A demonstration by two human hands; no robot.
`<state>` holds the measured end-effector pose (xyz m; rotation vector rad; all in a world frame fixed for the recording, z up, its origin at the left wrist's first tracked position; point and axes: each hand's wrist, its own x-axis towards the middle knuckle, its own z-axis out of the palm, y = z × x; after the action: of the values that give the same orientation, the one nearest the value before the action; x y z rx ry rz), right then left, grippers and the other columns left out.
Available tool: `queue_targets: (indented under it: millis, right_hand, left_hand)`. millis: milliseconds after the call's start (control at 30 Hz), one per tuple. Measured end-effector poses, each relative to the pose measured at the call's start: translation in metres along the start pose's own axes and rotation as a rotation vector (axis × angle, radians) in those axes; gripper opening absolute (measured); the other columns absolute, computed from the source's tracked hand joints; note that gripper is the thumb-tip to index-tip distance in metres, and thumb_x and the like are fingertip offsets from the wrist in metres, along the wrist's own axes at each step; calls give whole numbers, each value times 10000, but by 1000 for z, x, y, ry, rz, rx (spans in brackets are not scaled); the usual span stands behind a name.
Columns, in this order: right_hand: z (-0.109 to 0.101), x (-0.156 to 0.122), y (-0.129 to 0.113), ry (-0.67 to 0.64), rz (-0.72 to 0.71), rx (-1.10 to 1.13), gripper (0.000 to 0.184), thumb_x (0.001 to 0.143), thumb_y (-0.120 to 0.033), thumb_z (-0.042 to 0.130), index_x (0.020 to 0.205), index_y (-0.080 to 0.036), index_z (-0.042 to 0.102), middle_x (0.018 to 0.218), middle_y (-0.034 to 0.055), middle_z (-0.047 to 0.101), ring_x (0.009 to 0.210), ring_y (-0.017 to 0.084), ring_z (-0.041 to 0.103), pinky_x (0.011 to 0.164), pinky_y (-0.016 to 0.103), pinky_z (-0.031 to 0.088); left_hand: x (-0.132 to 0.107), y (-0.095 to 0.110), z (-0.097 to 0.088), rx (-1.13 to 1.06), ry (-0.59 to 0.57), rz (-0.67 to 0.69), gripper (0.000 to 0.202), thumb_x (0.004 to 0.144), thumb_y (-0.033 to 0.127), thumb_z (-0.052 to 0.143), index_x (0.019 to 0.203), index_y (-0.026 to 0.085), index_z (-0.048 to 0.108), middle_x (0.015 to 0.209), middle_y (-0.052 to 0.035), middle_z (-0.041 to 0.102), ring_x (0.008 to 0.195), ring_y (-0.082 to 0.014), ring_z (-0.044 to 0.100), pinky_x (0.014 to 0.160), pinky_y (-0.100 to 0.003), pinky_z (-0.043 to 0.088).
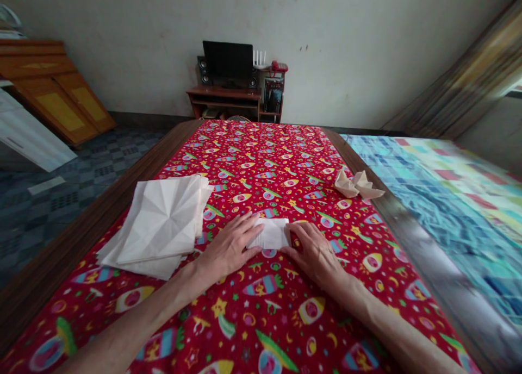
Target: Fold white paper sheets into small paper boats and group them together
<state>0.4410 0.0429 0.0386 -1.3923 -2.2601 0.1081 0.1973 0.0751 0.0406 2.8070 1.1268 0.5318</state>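
A small folded white paper (274,234) lies flat on the red patterned cloth (261,184) in front of me. My left hand (234,239) holds its left end, fingers along the top edge and thumb at the lower edge. At the other end, my right hand (314,249) grips the paper between bent fingers and thumb. Fine crease lines show beside the left fingertips. The undersides of both hands are hidden. Left of my left hand rests a stack of creased white paper sheets (163,222), slightly fanned out.
Folded paper shapes (356,185) stand near the cloth's right side. A dark wooden edge (150,162) borders the cloth. To the right is a bed with a blue checked cover (432,200). Against the wall, a desk (228,98) carries a monitor (228,61).
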Motion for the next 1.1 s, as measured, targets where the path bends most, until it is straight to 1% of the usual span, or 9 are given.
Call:
queue_targets:
  millis: [100, 267, 467, 567, 700, 800, 900, 967, 1100]
  right_hand:
    - [2, -3, 1, 36, 48, 49, 449, 860, -390, 604, 1224, -184, 443, 1042, 109, 569, 949, 242, 528, 788, 364, 468]
    - [2, -2, 0, 40, 69, 97, 244, 851, -385, 617, 962, -200, 503, 888, 47, 564, 819, 195, 526, 715, 319, 437]
    - [3, 1, -3, -1, 87, 193, 200, 840, -278, 625, 715, -197, 491, 688, -9, 523, 616, 133, 490, 548, 250, 362]
    - [-1, 3, -2, 114, 5, 210, 96, 868, -216, 563, 781, -192, 530, 744, 20, 561, 686, 151, 513, 600, 260, 393]
    - [-13, 8, -2, 310, -164, 36, 94, 883, -169, 511, 794, -192, 530, 746, 39, 580, 713, 168, 497, 641, 289, 390]
    - [-20, 11, -8, 313, -256, -83, 113, 888, -148, 492, 796, -183, 548, 735, 45, 591, 712, 172, 485, 652, 299, 378]
    - [-16, 10, -14, 253, -281, -180, 168, 893, -150, 492, 735, -178, 542, 699, 39, 576, 674, 165, 450, 630, 297, 347]
    - [-9, 8, -17, 208, -278, -207, 206, 899, -158, 486, 699, -180, 528, 673, 33, 556, 661, 163, 435, 622, 297, 333]
    - [2, 6, -17, 85, -242, -207, 194, 904, -191, 480, 717, -187, 532, 704, 34, 558, 695, 173, 456, 630, 301, 335]
  left_hand:
    - [1, -1, 5, -30, -11, -62, 609, 869, 330, 588, 1406, 147, 366, 1465, -150, 373, 1356, -275, 344, 1101, -456, 343]
    - [-1, -3, 11, -99, 35, -79, 791, 849, 314, 613, 1482, 194, 154, 1498, -143, 313, 1366, -257, 330, 1097, -435, 351]
    - [2, 1, 7, -149, 112, -57, 876, 833, 256, 638, 1492, 236, 61, 1530, -127, 238, 1398, -256, 255, 1107, -446, 336]
    - [8, 6, -5, -112, 210, -15, 846, 840, 203, 626, 1490, 227, 85, 1530, -134, 222, 1409, -266, 213, 1117, -469, 311]
    - [12, 17, -28, -16, 335, 50, 764, 866, 125, 564, 1481, 245, 128, 1512, -127, 253, 1394, -271, 236, 1112, -496, 304]
    - [11, 25, -39, 42, 380, 95, 640, 880, 117, 534, 1439, 249, 251, 1486, -122, 304, 1374, -282, 269, 1107, -534, 289]
    - [7, 32, -40, 74, 353, 126, 444, 894, 115, 510, 1317, 222, 429, 1381, -102, 452, 1295, -263, 378, 1108, -546, 264]
    - [5, 34, -34, 60, 298, 151, 314, 894, 120, 511, 1197, 203, 526, 1236, -68, 570, 1170, -232, 480, 1077, -500, 317]
    - [-2, 35, -17, 26, 120, 147, 160, 887, 131, 516, 1015, 176, 602, 951, -26, 644, 887, -197, 561, 812, -358, 474]
